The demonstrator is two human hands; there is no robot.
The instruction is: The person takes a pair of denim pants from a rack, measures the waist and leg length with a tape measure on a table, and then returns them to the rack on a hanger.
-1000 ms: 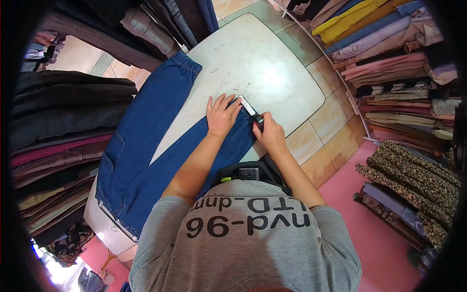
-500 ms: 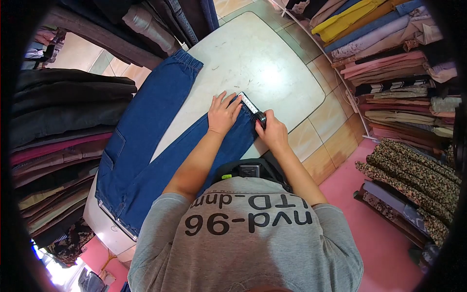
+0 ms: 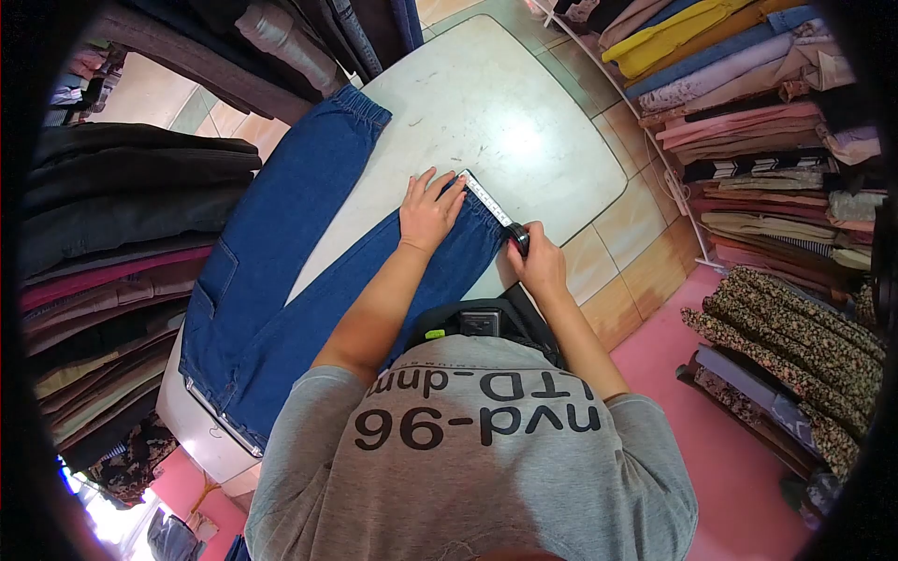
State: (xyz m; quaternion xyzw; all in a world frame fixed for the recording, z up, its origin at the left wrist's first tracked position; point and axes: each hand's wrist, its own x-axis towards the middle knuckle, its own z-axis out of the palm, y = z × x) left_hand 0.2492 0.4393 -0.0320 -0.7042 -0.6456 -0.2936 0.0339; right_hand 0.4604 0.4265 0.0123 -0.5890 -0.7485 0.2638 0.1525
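A pair of blue denim trousers [image 3: 351,280] with gathered cuffs lies spread on the white table. My left hand [image 3: 429,213] rests flat on the end of the nearer leg, fingers apart, with fingertips at the start of a tape measure's blade. That white blade [image 3: 485,200] runs along the elastic cuff [image 3: 475,213] from one edge to the other. In my right hand [image 3: 541,266] is the black case of the tape measure [image 3: 516,238], gripped at the cuff's near corner. The other leg's cuff [image 3: 363,107] lies farther up the table.
The white table [image 3: 496,84] has rounded corners and a dark edge line. Dark garments hang in a row at the left [image 3: 140,187], with more trousers [image 3: 281,42] beyond the table. Folded clothes fill a rack [image 3: 730,103] at the right. Patterned garments [image 3: 795,327] hang over the pink floor [image 3: 673,393].
My right hand has moved right and slightly toward me with the tape measure case, and more blade shows along the cuff. My left hand stays nearly in place.
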